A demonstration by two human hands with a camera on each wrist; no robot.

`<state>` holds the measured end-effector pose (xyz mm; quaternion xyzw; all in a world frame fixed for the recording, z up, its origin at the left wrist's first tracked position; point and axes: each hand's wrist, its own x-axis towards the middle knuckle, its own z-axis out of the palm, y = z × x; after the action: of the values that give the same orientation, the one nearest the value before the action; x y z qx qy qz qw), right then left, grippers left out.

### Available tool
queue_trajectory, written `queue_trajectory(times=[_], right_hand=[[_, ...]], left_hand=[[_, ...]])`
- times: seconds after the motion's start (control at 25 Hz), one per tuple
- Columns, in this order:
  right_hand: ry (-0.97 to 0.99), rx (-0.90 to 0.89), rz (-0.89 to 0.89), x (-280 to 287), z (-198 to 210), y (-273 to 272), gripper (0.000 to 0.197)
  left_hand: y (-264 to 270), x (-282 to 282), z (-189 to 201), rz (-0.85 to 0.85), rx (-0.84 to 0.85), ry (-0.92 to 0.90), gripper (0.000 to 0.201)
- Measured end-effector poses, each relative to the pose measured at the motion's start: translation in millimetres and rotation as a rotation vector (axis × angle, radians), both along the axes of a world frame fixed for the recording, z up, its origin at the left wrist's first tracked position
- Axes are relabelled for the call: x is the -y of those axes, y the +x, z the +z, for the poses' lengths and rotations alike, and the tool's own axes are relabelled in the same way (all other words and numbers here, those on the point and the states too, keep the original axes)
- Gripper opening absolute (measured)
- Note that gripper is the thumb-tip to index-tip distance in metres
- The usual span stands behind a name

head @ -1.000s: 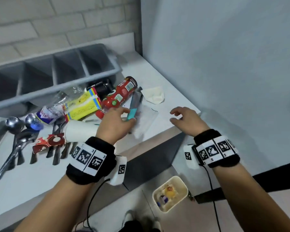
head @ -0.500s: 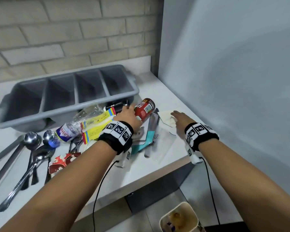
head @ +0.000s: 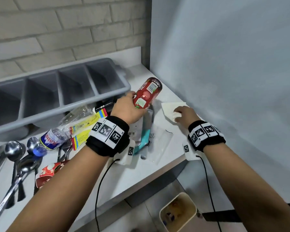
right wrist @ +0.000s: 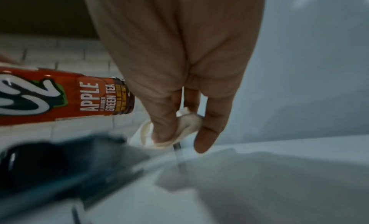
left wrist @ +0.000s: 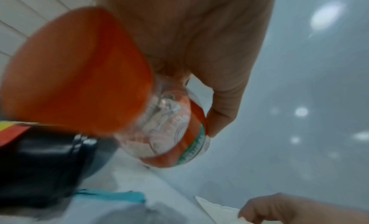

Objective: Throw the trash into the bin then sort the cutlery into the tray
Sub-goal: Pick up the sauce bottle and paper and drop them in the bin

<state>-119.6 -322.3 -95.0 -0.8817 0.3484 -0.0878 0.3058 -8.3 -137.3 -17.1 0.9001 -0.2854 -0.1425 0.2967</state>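
Now bottle (head: 145,94) within left fingers (head: 131,94)

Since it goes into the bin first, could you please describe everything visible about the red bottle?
The apple green tea bottle is clear plastic wrapped in a red label with white lettering and a green-edged logo, closed by an orange-red cap. It looks empty. The left hand grips its cap end, holding it tilted, base up and away, over the counter beside the grey cutlery tray.

The cutlery tray (head: 57,91) sits at the back of the counter (head: 107,178) — spoons (head: 15,156) before it, left. The napkin (head: 171,108) lies right. The bin (head: 177,213) stands below the counter edge.
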Motion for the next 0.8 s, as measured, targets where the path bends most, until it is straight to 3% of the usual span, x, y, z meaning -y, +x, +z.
queue_trajectory(times=[0.24, 0.44, 0.6, 0.8], right_hand=[[-0.037, 0.302, -0.19, -20.5, -5.6, -92.9, 0.037], [-0.078, 0.537, -0.379, -50.5, -71.9, -184.9, 0.032], [0.049, 0.459, -0.554, -77.3, -161.0, -235.6, 0.035], [0.315, 0.108, -0.805, -119.5, -318.1, -273.2, 0.031]], left_hand=[[-86.0, 12.2, 0.0, -0.308, -0.164, -0.116, 0.075], [-155.7, 23.5, -53.5, -0.434, -0.368, -0.12, 0.069], [-192.5, 23.3, -122.3, -0.487, -0.48, -0.001, 0.063], [-221.1, 32.4, -273.9, -0.508, -0.522, 0.315, 0.056]])
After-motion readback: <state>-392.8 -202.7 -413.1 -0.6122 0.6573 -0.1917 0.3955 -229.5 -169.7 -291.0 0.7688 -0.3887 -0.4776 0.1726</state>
